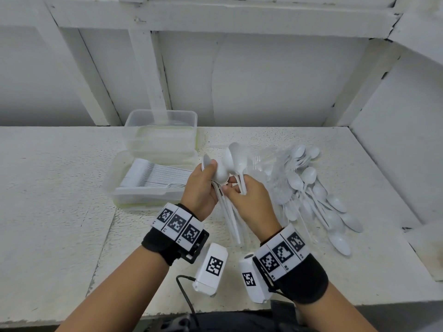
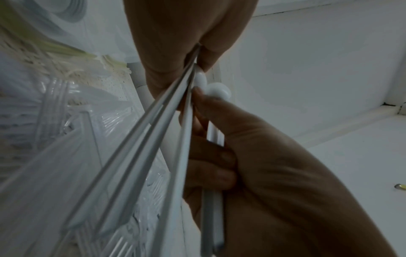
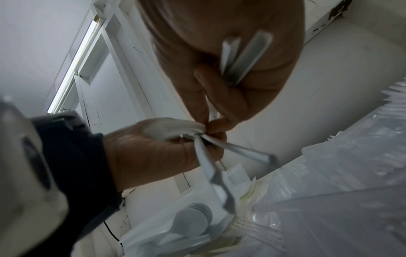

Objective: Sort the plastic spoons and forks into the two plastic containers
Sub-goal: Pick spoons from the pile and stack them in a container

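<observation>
Both hands hold a bundle of white plastic spoons above the table, bowls up and handles hanging down. My left hand grips the bundle near the bowls. My right hand pinches several handles just below. In the left wrist view the handles run between my left hand and right hand. The right wrist view shows handle ends against my right hand, with my left hand below. The near clear container holds stacked spoons. A second container stands behind it.
A loose pile of white spoons lies on the table to the right, beside a clear plastic bag of clear forks. White walls and beams close off the back and the right side. The table's front edge is near my forearms.
</observation>
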The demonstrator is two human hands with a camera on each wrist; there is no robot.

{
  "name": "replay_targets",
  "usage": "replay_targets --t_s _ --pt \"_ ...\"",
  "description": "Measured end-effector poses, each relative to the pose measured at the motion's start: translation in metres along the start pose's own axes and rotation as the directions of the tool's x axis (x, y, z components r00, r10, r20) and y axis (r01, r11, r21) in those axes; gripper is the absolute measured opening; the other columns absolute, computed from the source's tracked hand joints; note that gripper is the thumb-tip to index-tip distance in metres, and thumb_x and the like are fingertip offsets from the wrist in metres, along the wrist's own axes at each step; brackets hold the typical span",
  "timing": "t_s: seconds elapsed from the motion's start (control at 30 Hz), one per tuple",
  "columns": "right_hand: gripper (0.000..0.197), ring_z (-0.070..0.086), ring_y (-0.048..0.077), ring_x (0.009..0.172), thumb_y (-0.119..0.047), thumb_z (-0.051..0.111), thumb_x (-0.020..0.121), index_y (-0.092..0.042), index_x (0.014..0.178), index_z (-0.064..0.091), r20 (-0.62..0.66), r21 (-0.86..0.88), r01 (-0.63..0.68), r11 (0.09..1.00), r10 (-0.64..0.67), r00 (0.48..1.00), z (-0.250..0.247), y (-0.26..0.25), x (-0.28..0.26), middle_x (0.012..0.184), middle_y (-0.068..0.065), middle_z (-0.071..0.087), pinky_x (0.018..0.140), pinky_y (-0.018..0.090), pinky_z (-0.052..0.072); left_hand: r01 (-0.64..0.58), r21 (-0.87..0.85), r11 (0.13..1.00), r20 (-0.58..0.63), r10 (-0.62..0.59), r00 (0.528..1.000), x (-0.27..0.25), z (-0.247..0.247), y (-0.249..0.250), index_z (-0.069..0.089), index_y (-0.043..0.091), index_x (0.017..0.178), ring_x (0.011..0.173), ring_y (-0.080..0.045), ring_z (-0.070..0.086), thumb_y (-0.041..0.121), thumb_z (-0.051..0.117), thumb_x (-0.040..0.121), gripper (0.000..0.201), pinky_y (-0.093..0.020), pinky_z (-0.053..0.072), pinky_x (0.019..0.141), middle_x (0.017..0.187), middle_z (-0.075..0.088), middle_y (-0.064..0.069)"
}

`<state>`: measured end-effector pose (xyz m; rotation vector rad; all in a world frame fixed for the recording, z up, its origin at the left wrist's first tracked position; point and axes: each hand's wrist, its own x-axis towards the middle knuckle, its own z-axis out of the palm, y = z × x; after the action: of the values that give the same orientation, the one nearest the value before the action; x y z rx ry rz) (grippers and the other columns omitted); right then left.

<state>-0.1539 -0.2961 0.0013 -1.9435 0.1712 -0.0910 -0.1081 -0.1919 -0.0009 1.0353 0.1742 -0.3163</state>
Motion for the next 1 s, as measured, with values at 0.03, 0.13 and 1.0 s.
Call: replay_targets --t_s 0.03,0.13,1.0 --pt "0.015 0.055 0.009 0.068 -0.023 0.063 0.087 -0.009 0.093 0.062 0.0 -0.009 -0.007 1.0 0.007 1.0 0.0 0.0 0.001 0.073 -0.002 0.06 0.059 0.014 0.041 0.003 0.011 1.0 -0.003 -0.003 1.0 0.0 0.001 -0.001 0.046 -0.001 0.127 0.071 -0.017 0.066 0.02 0.038 0.101 0.035 -0.027 0.055 0.058 0.093 0.063 -0.012" --pt "0.014 0.056 0.007 0.067 -0.022 0.065 0.085 -0.012 0.094 0.06 0.016 0.006 -0.022 1.0 0.022 1.0 -0.001 0.001 0.0 0.073 -0.004 0.06 0.057 0.012 0.04 0.004 -0.001 1.0 -0.007 -0.004 1.0 0.001 0.001 -0.002 0.045 -0.002 0.127 0.068 -0.015 0.068 0.021 0.037 0.101 0.036 -0.027 0.055 0.057 0.092 0.064 -0.011" --pt "0.021 0.049 0.016 0.069 -0.023 0.049 0.095 -0.008 0.086 0.059 0.13 -0.356 0.293 0.887 -0.264 0.956 -0.004 -0.005 0.01 0.076 0.002 0.05 0.06 0.025 0.037 0.118 -0.085 0.989 0.038 -0.115 0.993 0.011 -0.009 0.003 0.05 0.006 0.082 0.072 -0.021 0.055 0.008 0.035 0.095 0.02 -0.033 0.048 0.068 0.076 0.05 -0.012"
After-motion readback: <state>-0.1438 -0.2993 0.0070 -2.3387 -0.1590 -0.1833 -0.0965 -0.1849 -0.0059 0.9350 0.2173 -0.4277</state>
